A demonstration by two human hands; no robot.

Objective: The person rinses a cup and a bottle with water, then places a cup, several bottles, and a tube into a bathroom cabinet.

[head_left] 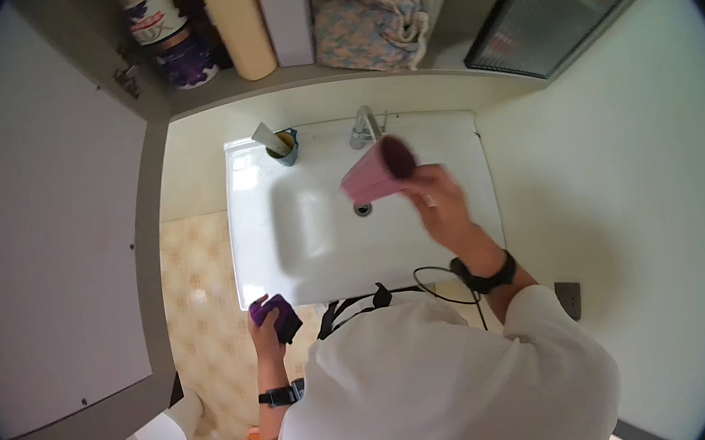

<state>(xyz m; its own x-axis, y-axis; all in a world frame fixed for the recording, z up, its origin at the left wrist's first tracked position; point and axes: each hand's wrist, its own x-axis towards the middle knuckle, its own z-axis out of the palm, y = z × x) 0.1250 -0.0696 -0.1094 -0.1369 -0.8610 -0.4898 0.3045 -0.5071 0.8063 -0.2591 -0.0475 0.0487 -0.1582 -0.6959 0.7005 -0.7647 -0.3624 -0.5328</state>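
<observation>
A pink cup (369, 176), tilted with its dark mouth toward the upper right, is gripped in my right hand (440, 200) above the white sink (260, 258). Beneath it the drain (363, 210) shows in the basin, and the chrome faucet (364, 123) rises just behind it. Off the sink's front left corner, my left hand (266, 329) closes around a purple and black cloth-like item (277, 317); its exact kind is unclear. On the sink's back left ledge stands a small blue-green cup (284, 151) with a white tube (270, 138) in it.
Above the sink, a cabinet shelf (300, 77) holds containers, a beige cylinder (238, 25) and a patterned cloth bag (368, 20). Its large door (48, 248) stands open at the left; a glass door (559, 1) hangs at the right. A white bin (172, 424) is low at left.
</observation>
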